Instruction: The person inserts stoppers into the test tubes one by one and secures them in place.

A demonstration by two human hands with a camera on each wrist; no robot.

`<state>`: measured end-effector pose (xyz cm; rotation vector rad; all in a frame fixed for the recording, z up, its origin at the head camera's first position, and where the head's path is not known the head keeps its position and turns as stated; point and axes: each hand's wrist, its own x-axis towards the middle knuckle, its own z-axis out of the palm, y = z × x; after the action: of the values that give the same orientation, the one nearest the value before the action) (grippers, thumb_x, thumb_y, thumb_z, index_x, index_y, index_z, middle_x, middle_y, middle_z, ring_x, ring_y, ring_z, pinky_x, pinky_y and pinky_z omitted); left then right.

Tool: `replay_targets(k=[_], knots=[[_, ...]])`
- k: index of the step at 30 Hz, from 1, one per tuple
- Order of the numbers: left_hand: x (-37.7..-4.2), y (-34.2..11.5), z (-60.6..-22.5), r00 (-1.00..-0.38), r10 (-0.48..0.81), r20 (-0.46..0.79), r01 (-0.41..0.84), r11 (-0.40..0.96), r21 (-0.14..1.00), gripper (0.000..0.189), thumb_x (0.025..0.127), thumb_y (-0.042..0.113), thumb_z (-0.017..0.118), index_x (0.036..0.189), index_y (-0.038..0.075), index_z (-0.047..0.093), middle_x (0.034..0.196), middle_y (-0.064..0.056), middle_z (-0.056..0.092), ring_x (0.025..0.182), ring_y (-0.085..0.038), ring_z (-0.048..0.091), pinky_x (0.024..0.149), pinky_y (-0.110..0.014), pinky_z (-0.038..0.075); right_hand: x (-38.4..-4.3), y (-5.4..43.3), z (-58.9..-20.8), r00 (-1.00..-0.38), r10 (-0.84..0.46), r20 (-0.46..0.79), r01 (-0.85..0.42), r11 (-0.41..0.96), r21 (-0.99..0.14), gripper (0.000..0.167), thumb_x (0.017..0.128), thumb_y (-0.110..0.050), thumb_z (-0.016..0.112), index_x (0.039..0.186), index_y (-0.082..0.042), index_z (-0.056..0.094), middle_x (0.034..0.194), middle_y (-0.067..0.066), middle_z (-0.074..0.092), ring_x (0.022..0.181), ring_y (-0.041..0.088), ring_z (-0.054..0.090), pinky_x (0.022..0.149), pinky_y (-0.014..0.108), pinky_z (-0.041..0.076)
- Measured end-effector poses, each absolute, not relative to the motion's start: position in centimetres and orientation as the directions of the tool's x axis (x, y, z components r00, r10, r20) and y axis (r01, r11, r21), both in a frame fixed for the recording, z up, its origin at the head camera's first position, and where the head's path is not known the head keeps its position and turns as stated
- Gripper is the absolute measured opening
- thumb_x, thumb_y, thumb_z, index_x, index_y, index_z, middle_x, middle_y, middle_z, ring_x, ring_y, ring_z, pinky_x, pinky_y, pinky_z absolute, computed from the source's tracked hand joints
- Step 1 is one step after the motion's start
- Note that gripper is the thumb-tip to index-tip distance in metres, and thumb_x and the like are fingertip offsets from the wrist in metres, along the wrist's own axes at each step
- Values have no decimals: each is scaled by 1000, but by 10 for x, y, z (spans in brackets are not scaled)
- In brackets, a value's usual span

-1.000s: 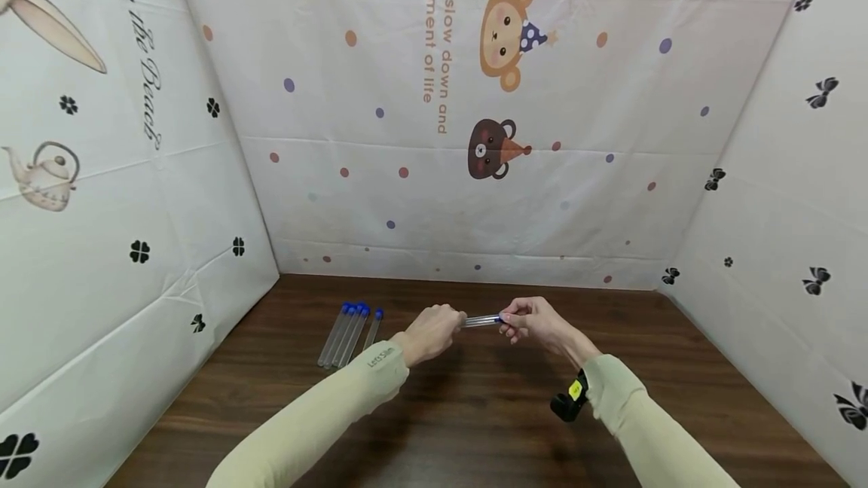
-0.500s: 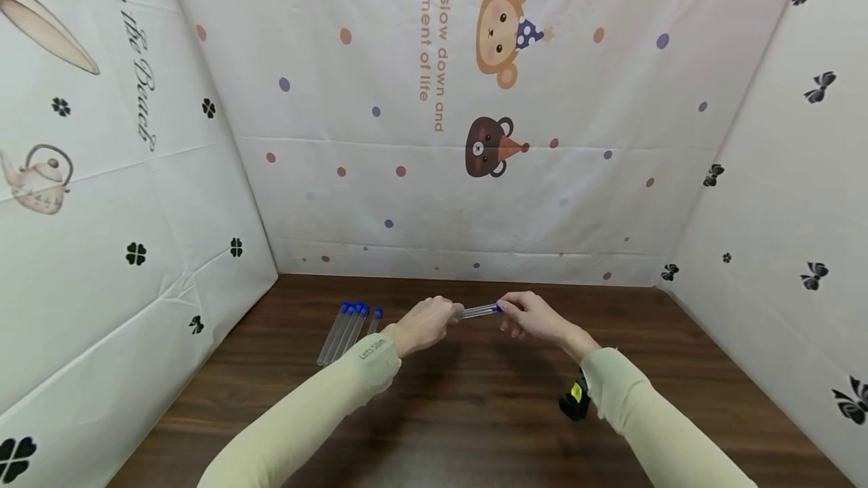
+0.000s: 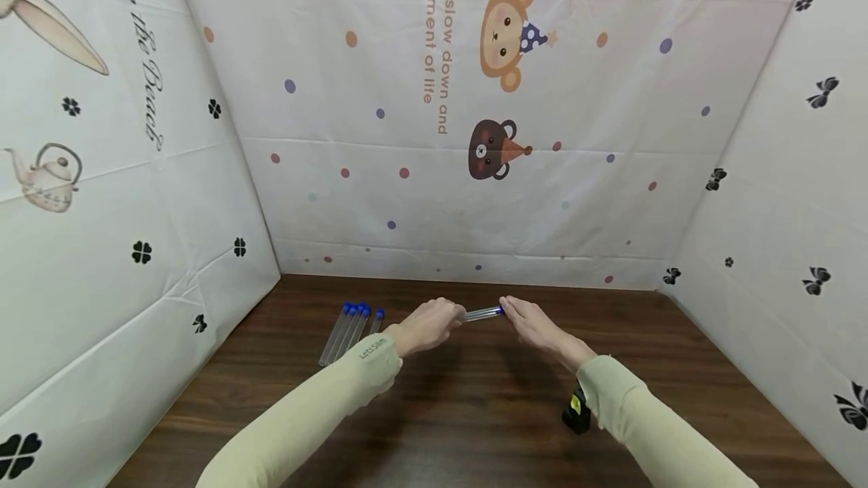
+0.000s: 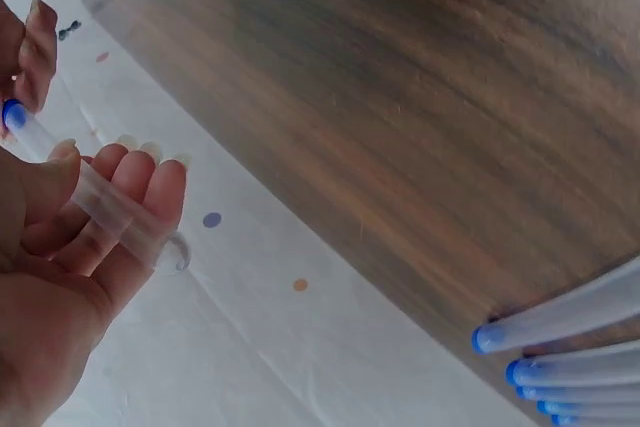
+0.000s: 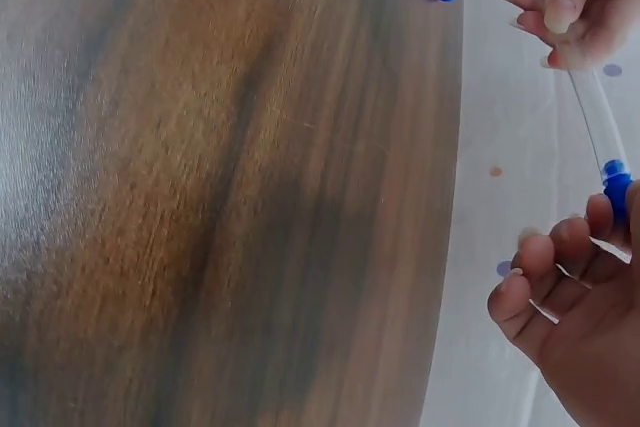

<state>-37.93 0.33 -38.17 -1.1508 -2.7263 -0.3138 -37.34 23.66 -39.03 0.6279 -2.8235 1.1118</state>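
Observation:
A clear plastic test tube (image 3: 483,314) with a blue cap (image 5: 617,187) is held up over the table, lying nearly level. My left hand (image 3: 429,324) grips its body, with the thumb (image 4: 50,182) on one side and the fingers across the other. The tube's rounded bottom (image 4: 173,253) sticks out past these fingers. My right hand (image 3: 539,328) touches the capped end, its fingers fairly straight in the head view. The right thumb is mostly hidden. Several more blue-capped tubes (image 3: 342,333) lie side by side on the table at left, and one tube (image 3: 377,320) lies slightly apart.
A dark wood-grain table (image 3: 488,413) lies below the hands. White printed sheets stand behind it (image 3: 434,209) and along both sides. A black wrist camera (image 3: 576,411) hangs under the right wrist.
The right thumb and fingers pinched the cap earlier; now those fingers are straighter against the capped end. The left hand keeps its grip, having shifted slightly left. The tubes on the table stay put.

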Motion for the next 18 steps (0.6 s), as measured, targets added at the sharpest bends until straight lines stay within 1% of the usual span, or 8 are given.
replay_targets(k=[6,13,16,18], knots=[[-378,7,-385,-696,674,247,714,685,145,30,84,-10,59,106,9,70,105,-5,74,94,-11,71,76,-23,56,-371,234,-394,-942,-291,167,-321,635,-703,43,107,-30,29,80,1,42,55,-3,35,42,11,37,46,25,37],[-377,7,-388,-696,667,266,717,670,193,30,83,-13,58,101,8,70,105,-7,74,94,-13,71,76,-23,56,-369,231,-394,-959,-252,128,-258,600,-757,41,107,-30,29,75,-7,42,55,-3,37,43,10,37,45,25,36],[-377,8,-388,-692,666,280,721,661,208,30,82,-14,57,99,8,70,104,-8,74,93,-14,72,76,-23,56,-369,231,-393,-960,-250,127,-256,596,-762,42,107,-31,29,75,-7,42,56,-2,38,43,10,37,45,26,38],[-377,9,-388,-692,661,290,719,666,198,31,82,-13,57,98,8,71,102,-7,75,92,-14,72,76,-24,57,-369,231,-392,-959,-252,133,-262,597,-758,43,107,-32,29,75,-7,42,55,-1,39,42,10,37,45,27,39]])
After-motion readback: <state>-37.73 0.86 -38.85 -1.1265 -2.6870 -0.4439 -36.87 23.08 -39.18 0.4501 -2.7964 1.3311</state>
